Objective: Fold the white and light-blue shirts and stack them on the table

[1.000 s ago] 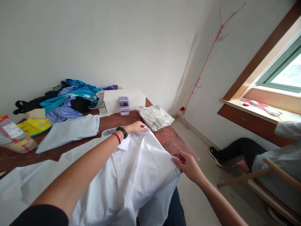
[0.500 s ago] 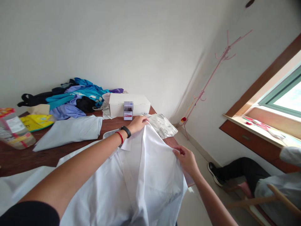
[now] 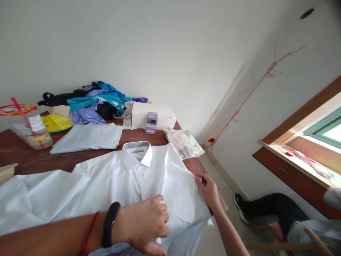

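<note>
A white collared shirt [image 3: 130,181] lies spread front up across the table, its collar toward the wall. One side of its front is folded inward, leaving a crease from the shoulder downward. My right hand [image 3: 209,190] pinches the shirt's outer edge at the right, near the table's side. Over the lower front of the shirt is my left hand [image 3: 145,222], wearing a black wristband and a red cord. Its fingers are loosely bent and the thumb stands apart, with no cloth seen between them.
Behind the shirt lie a folded pale garment [image 3: 87,137], a white box [image 3: 165,115] with a phone [image 3: 151,124] against it, and a folded patterned cloth [image 3: 185,142]. A plastic cup [image 3: 33,129] and clothes pile [image 3: 98,101] stand left. A seated person's leg [image 3: 277,204] is at right.
My left hand has let go of the shirt's shoulder and moved down toward me over its front. The collar now shows. My right hand still pinches the edge. The view has shifted slightly.
</note>
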A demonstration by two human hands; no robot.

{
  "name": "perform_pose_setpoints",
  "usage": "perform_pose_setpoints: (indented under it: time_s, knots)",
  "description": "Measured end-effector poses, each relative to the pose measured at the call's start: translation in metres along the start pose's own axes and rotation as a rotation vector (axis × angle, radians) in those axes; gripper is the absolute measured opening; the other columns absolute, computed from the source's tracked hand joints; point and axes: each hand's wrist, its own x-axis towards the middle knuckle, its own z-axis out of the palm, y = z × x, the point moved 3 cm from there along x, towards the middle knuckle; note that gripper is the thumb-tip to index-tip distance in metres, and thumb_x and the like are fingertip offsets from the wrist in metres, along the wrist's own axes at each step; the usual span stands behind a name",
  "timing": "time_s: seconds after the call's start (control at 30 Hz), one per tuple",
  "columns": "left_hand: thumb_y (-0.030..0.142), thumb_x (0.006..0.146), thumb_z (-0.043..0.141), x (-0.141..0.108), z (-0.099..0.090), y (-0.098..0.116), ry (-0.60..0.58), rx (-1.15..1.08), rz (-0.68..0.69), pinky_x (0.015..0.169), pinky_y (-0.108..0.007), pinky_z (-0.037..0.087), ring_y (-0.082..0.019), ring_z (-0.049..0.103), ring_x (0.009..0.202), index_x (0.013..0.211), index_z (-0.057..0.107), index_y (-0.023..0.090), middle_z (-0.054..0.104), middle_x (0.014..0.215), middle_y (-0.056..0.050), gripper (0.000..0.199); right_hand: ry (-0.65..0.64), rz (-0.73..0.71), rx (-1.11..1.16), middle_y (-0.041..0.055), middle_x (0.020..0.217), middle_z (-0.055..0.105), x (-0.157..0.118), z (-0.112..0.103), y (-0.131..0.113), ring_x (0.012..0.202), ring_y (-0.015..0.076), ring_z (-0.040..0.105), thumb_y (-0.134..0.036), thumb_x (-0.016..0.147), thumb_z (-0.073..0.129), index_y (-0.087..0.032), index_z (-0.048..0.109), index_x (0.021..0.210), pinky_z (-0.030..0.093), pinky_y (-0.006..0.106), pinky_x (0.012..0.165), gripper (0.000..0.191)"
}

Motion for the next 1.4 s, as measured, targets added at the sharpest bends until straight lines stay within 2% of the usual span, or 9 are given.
perform_pose_setpoints:
  time_s: [0.2,0.37,0.5,0.63,0.73,0.9,1.03,1.23,1.4]
  knots:
    - [0.051,0.092,0.071,-0.048,0.007,0.007,0.035,-0.021,-0.541,0.095,-0.045,0.043,-0.028,0.063,0.097,0.082,0.075,0.022,0.070,0.089,-0.006,0.031,0.032,-0.045,-0.028,0.0036,0.068,0.065,-0.001,0.000,-0.002,0.063,0.0203,0.055,-0.055,0.087,0.055,-0.017,0.076,0.090,0.042,0.030,0.062,0.043]
    - [0.045,0.091,0.072,-0.072,0.013,0.019,0.032,-0.104,-0.960,0.083,-0.040,0.048,-0.028,0.064,0.096,0.082,0.072,0.021,0.067,0.098,-0.008,0.026,0.037,-0.070,-0.037,0.0047,0.070,0.068,-0.001,0.000,-0.001,0.064,0.0211,0.057,-0.052,0.086,0.055,-0.017,0.077,0.091,0.042,0.031,0.062,0.042]
    - [0.036,0.093,0.067,-0.071,0.023,0.032,0.079,-0.115,-1.150,0.085,-0.039,0.051,-0.029,0.067,0.100,0.112,0.069,0.021,0.068,0.109,-0.009,0.024,0.046,-0.088,-0.054,0.0049,0.069,0.068,-0.001,0.001,-0.001,0.064,0.0212,0.057,-0.051,0.086,0.054,-0.017,0.076,0.089,0.042,0.031,0.062,0.040]
    - [0.025,0.093,0.065,-0.067,0.032,0.038,0.152,-0.195,-1.187,0.093,-0.037,0.051,-0.028,0.066,0.112,0.147,0.049,0.021,0.069,0.119,-0.011,0.057,0.042,-0.104,-0.046,0.0065,0.073,0.071,-0.001,0.001,-0.004,0.066,0.0223,0.059,-0.052,0.085,0.052,-0.016,0.076,0.092,0.044,0.032,0.065,0.043]
    - [0.016,0.092,0.060,-0.069,0.034,0.037,0.231,-0.297,-1.123,0.095,-0.033,0.050,-0.024,0.065,0.116,0.153,0.042,0.024,0.067,0.125,-0.010,0.065,0.025,-0.113,-0.047,0.0080,0.079,0.073,-0.002,0.001,-0.004,0.069,0.0233,0.061,-0.052,0.087,0.051,-0.016,0.076,0.094,0.046,0.033,0.068,0.045]
    - [0.012,0.091,0.049,-0.073,0.030,0.033,0.284,-0.415,-1.039,0.088,-0.032,0.050,-0.021,0.070,0.101,0.126,0.065,0.027,0.071,0.117,-0.004,0.041,0.045,-0.134,-0.089,0.0115,0.092,0.073,-0.004,-0.002,-0.008,0.081,0.0263,0.065,-0.049,0.088,0.052,-0.015,0.074,0.100,0.051,0.038,0.078,0.042]
    - [0.015,0.090,0.049,-0.073,0.028,0.028,0.325,-0.475,-1.039,0.089,-0.032,0.049,-0.022,0.069,0.102,0.110,0.071,0.027,0.075,0.106,-0.003,0.032,0.037,-0.393,-0.223,0.0159,0.117,0.067,-0.009,-0.001,-0.045,0.113,0.0326,0.060,-0.040,0.094,0.051,-0.018,0.073,0.113,0.048,0.049,0.101,0.037]
    - [0.012,0.083,0.048,-0.071,0.021,0.026,0.435,-0.585,-1.014,0.082,-0.029,0.050,-0.019,0.068,0.088,0.104,0.071,0.022,0.072,0.099,-0.003,0.033,-0.326,-0.645,-0.211,0.0122,0.148,0.056,-0.003,0.046,-0.113,0.138,0.0305,0.050,-0.040,0.100,0.051,-0.021,0.063,0.135,0.043,0.047,0.115,0.041]
    - [0.023,0.088,0.049,-0.071,0.026,0.031,0.628,-0.747,-0.997,0.072,-0.028,0.052,-0.017,0.064,0.076,0.093,0.068,0.019,0.067,0.091,-0.004,0.019,-0.520,-0.624,-0.258,0.0148,0.168,0.030,0.021,0.095,-0.115,0.158,0.0320,0.020,-0.051,0.102,0.048,-0.013,0.047,0.154,0.024,0.051,0.127,0.064]
